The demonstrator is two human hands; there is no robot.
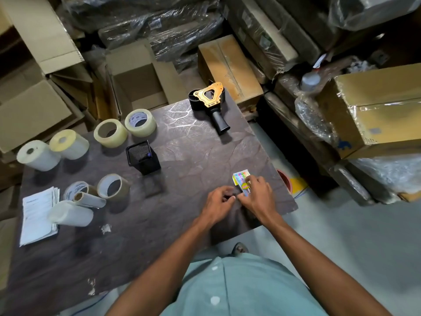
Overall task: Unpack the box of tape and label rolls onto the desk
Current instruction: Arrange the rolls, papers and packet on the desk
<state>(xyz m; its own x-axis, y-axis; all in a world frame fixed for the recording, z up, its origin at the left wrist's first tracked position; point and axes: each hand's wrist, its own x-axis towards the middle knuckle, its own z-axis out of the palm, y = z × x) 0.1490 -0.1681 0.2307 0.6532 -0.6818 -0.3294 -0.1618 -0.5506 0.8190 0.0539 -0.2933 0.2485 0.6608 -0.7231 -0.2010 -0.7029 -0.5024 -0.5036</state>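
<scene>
On the dark desk [186,156], my right hand [257,195] presses on a small colourful packet [241,180] near the desk's right edge. My left hand [219,200] is right beside it, fingers curled at the packet's lower end; what they pinch is hidden. Two clear tape rolls [140,123] [110,132] and two white label rolls [69,144] [38,155] stand at the far left. Brown tape rolls [113,187] [76,190] and two lying paper rolls [70,213] [90,200] sit nearer. An open cardboard box [141,85] stands behind the desk.
A gold and black tape dispenser [210,101] lies at the desk's far edge. A black mesh pen cup [143,157] stands mid-desk. A stack of white papers [37,215] lies at the left. Cardboard boxes and wrapped bundles crowd the back and right [376,110].
</scene>
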